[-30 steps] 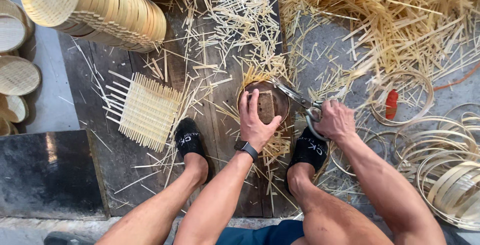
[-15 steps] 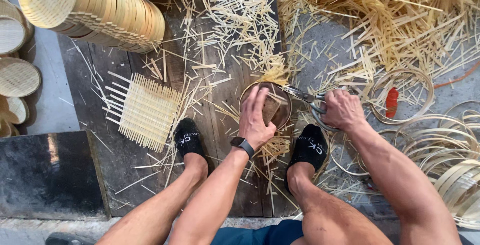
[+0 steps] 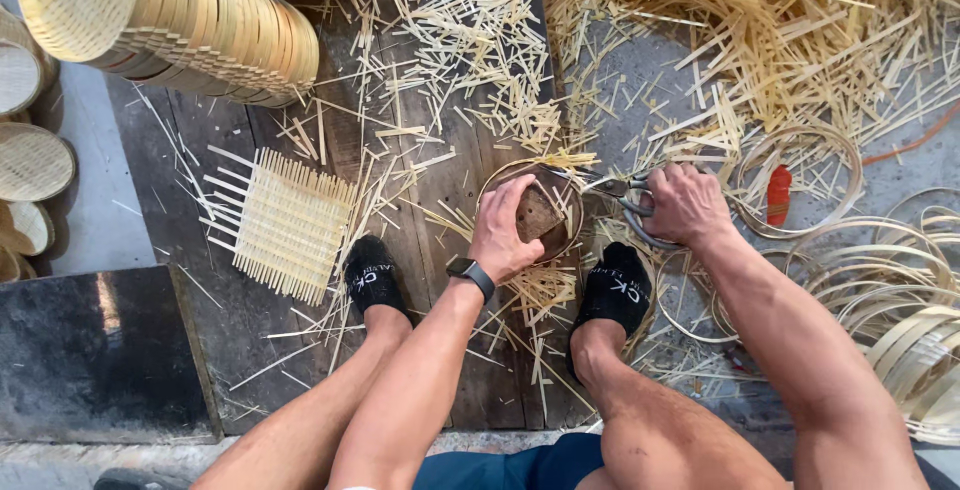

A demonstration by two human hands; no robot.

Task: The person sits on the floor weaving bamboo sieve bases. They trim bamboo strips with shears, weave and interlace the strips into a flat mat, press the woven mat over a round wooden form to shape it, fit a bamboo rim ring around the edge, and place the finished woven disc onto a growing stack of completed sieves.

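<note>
Round bamboo ring [image 3: 500, 175], brown block [image 3: 538, 215] inside.

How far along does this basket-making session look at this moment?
Done: a tall stack of finished woven trays lies at top left, with trimmed offcuts scattered around. In hand: the left hand presses a block into a hoop-rimmed piece while the right hand works shears at its edge. Left: a flat woven mat untrimmed, and loose hoops unused.
</note>
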